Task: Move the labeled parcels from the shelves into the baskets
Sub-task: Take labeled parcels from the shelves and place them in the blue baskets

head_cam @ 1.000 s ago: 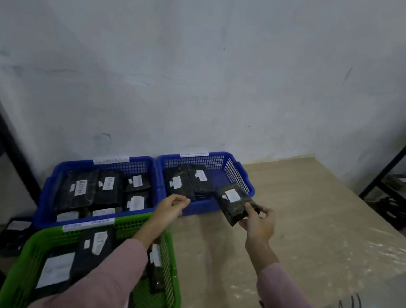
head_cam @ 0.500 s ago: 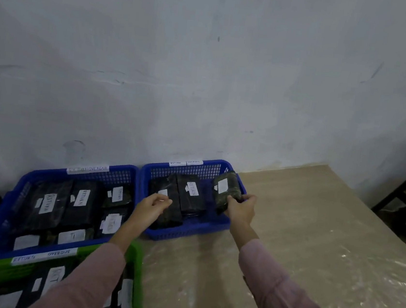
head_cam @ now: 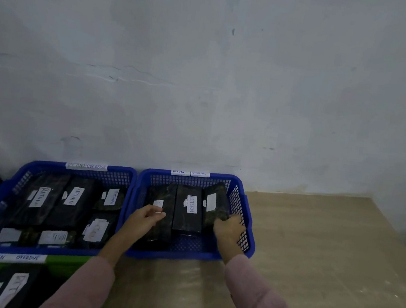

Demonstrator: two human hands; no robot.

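In the right-hand blue basket (head_cam: 247, 209), a labelled dark parcel (head_cam: 213, 205) is pinched at its near end by right hand (head_cam: 228, 229) fingers, seemingly to seat it beside the RETURN parcel (head_cam: 188, 209); left hand (head_cam: 145, 219) fingers are curled on the leftmost parcel (head_cam: 159, 204), steadying it.

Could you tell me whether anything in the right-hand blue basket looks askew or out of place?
Mostly tidy. The rightmost parcel leans tilted against the right blue basket wall, with the right hand on its near end. The RETURN parcel lies flat; the left hand rests on the leftmost parcel.
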